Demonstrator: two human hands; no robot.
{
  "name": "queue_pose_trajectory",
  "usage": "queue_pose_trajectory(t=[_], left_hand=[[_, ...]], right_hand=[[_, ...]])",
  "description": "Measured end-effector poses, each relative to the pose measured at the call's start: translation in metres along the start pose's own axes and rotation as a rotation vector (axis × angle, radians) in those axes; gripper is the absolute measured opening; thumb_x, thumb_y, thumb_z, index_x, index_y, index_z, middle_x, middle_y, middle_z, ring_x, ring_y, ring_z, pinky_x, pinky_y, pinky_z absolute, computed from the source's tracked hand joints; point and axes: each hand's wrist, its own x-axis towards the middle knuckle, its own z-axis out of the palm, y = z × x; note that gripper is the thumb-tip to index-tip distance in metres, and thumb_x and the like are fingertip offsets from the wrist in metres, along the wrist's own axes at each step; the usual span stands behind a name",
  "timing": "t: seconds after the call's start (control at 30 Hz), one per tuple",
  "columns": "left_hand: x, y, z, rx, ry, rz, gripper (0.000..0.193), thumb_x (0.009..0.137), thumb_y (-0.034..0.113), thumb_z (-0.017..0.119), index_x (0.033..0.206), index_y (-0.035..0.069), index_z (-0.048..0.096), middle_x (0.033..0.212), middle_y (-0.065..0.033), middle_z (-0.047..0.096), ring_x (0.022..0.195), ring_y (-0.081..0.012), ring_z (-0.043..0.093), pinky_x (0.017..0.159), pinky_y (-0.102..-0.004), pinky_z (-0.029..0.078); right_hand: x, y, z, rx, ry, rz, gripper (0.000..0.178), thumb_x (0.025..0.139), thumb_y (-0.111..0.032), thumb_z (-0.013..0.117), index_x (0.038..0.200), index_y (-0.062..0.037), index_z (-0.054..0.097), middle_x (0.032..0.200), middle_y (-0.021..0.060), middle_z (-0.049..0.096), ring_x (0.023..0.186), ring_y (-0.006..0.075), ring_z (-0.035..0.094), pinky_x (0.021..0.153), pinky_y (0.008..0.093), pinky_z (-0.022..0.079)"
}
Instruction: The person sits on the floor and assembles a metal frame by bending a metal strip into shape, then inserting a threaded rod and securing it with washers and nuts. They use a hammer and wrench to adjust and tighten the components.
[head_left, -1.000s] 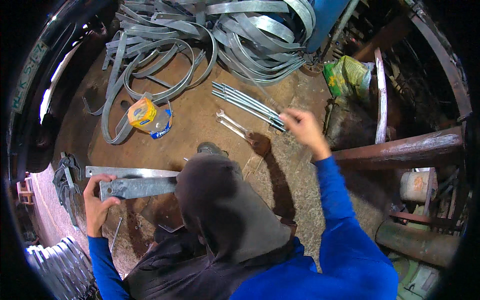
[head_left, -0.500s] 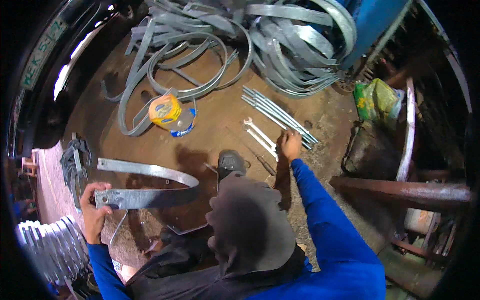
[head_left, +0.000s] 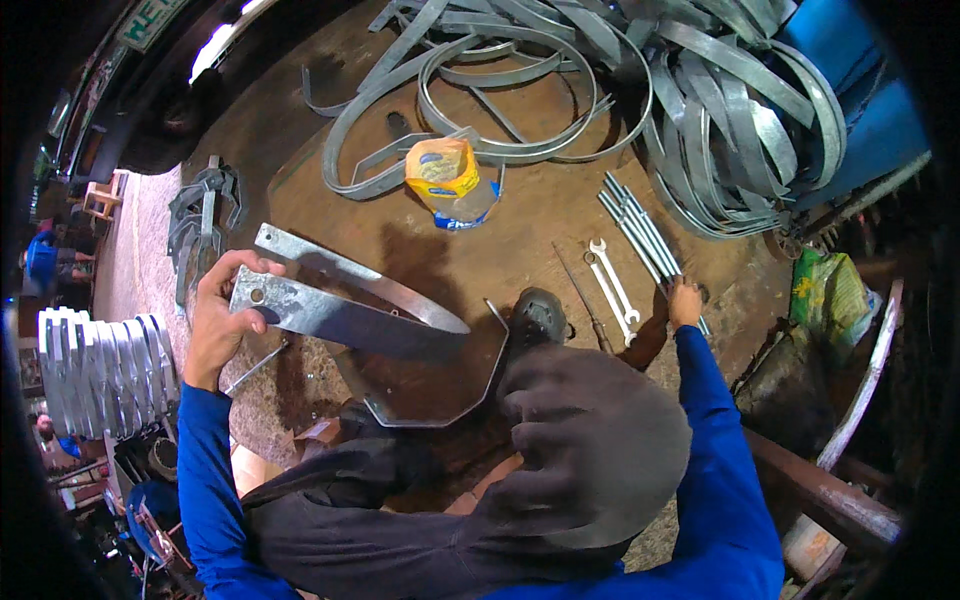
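My left hand [head_left: 225, 310] grips a bent flat metal strap [head_left: 345, 318] near one holed end, thumb on the near face and fingers behind. The strap loops back on itself above the floor, tilted down toward the right. On the right, my right hand [head_left: 685, 302] is closed over the near part of a small bundle of thin metal rods [head_left: 635, 230]; its fingertips are partly hidden. Left of that hand lie two wrenches [head_left: 612, 285] and a thin screwdriver-like tool [head_left: 590, 310]. An angled metal bracket [head_left: 440, 425] rests between my left hand and my shoe [head_left: 537, 318].
Large coiled metal strips [head_left: 520, 150] spread across the far floor, with a denser pile [head_left: 735, 130] beside a blue drum-like object [head_left: 870, 110]. A yellow-and-blue bag [head_left: 442, 185] stands in front. Stacked metal hoops [head_left: 105, 370] stand at left; a rusty beam [head_left: 825, 490] crosses the right.
My view has shifted, so the floor items sit further right. My left hand has tilted the strap downward to the right. My right hand has closed over the rods.
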Motion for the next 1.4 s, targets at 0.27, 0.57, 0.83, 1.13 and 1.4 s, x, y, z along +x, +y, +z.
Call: queue_pose_trajectory(t=[0.27, 0.57, 0.83, 1.13, 1.4], left_hand=[[0.011, 0.022, 0.015, -0.05, -0.087, 0.079, 0.069, 0.053, 0.041, 0.088, 0.104, 0.006, 0.057, 0.106, -0.0071, 0.064, 0.102, -0.0168, 0.058, 0.092, -0.0305, 0.045], [0.023, 0.005, 0.014, -0.328, -0.271, 0.147, 0.059, 0.06, 0.021, 0.087, 0.108, 0.004, 0.057, 0.106, -0.0073, 0.065, 0.102, -0.0139, 0.058, 0.091, -0.0291, 0.046], [0.031, -0.011, 0.044, -0.597, 0.006, 0.139, 0.082, 0.084, 0.076, 0.021, 0.101, 0.004, 0.057, 0.094, -0.0078, 0.065, 0.09, -0.0138, 0.061, 0.084, -0.0278, 0.048], [0.039, -0.007, 0.053, -0.531, 0.177, 0.218, 0.079, 0.096, 0.061, 0.014, 0.078, 0.001, 0.063, 0.076, -0.0076, 0.064, 0.08, -0.0181, 0.059, 0.096, -0.0326, 0.038], [0.035, -0.007, 0.059, -0.464, 0.145, 0.297, 0.076, 0.097, 0.059, 0.016, 0.083, 0.002, 0.063, 0.078, -0.0087, 0.065, 0.081, -0.0155, 0.06, 0.085, -0.0293, 0.044]], right_hand=[[-0.021, 0.016, -0.103, 0.308, 0.01, -0.213, 0.029, 0.095, -0.023, 0.048, 0.107, -0.0005, 0.06, 0.082, 0.0254, 0.064, 0.073, 0.041, 0.061, 0.064, 0.049, 0.046], [-0.12, -0.053, -0.366, 1.651, -0.292, -0.104, 0.053, 0.093, -0.024, 0.051, 0.137, 0.0008, 0.035, 0.078, 0.0065, 0.048, 0.043, 0.0069, 0.043, 0.043, 0.0231, 0.046], [-0.08, -0.068, -0.458, 0.915, 0.471, -0.592, 0.024, 0.092, -0.021, 0.055, 0.106, -0.0029, 0.047, 0.106, 0.0163, 0.06, 0.092, 0.0221, 0.057, 0.081, 0.0343, 0.044], [-0.11, -0.171, -0.469, 1.091, 0.453, -0.491, 0.062, 0.102, -0.037, 0.028, 0.061, 0.0029, 0.053, 0.051, 0.0116, 0.052, 0.054, 0.0249, 0.062, 0.059, 0.0319, 0.052], [-0.175, -0.231, -0.484, 1.218, 0.29, -0.8, 0.063, 0.099, -0.041, 0.031, 0.053, -0.0022, 0.047, 0.044, 0.0122, 0.045, 0.04, 0.0233, 0.057, 0.044, 0.0337, 0.05]])
